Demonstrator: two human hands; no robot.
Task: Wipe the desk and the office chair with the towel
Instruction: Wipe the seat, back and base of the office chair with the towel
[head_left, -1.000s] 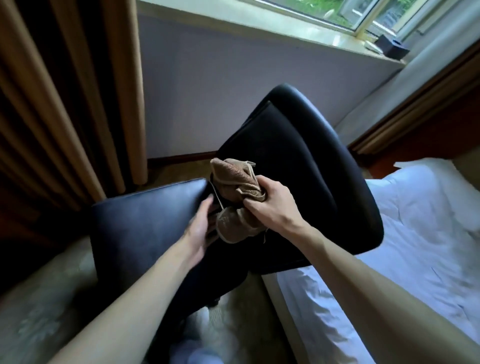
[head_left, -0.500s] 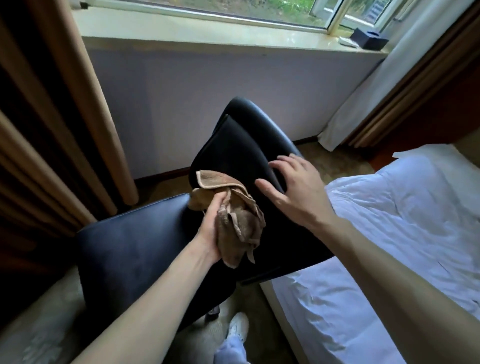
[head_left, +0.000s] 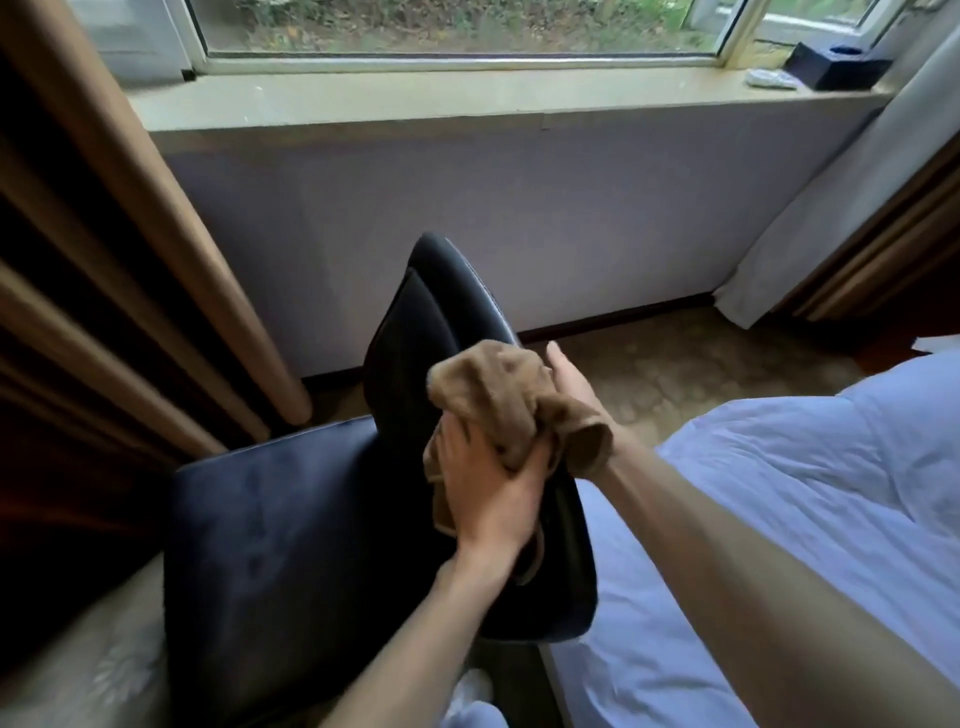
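- Brown towel (head_left: 498, 395), bunched against the backrest edge of the black office chair (head_left: 291, 519).
- I see my left hand (head_left: 488, 493) gripping it, fingers curled into the cloth.
- My right hand (head_left: 569, 387) sits behind the towel (fingers hidden; I cannot tell its grip).
- White bed (head_left: 779, 519) lies beside the chair.

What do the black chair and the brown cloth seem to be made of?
The chair looks like black leather or imitation leather: smooth, with a faint sheen. The towel looks like brown terry or microfibre: matte, fuzzy, bunched in soft folds.
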